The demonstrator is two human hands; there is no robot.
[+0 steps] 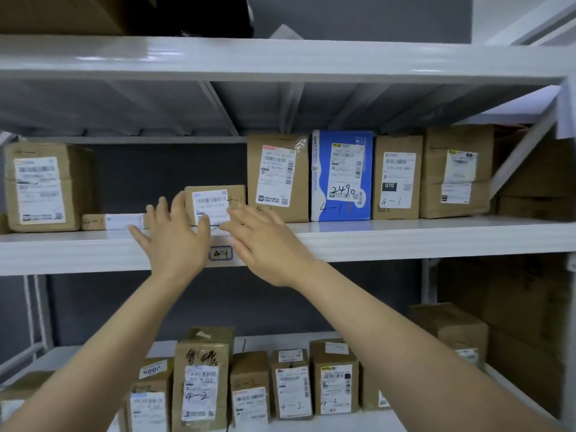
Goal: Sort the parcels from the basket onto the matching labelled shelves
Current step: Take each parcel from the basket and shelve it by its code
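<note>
Both grips are slack, your left hand (174, 235) and right hand (261, 244) spread open at the small 4-1 parcel (212, 204) standing on the 4-1 shelf (405, 241), so press it squarely back beside the tall carton (277, 176), keeping its label facing out.

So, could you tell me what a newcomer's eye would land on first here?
The left hand and the right hand reach with open fingers toward a small brown box on the middle shelf. Right of it, a blue parcel stands out among brown cartons. A 4-1 tag sits on that shelf's front edge between the hands.
</note>
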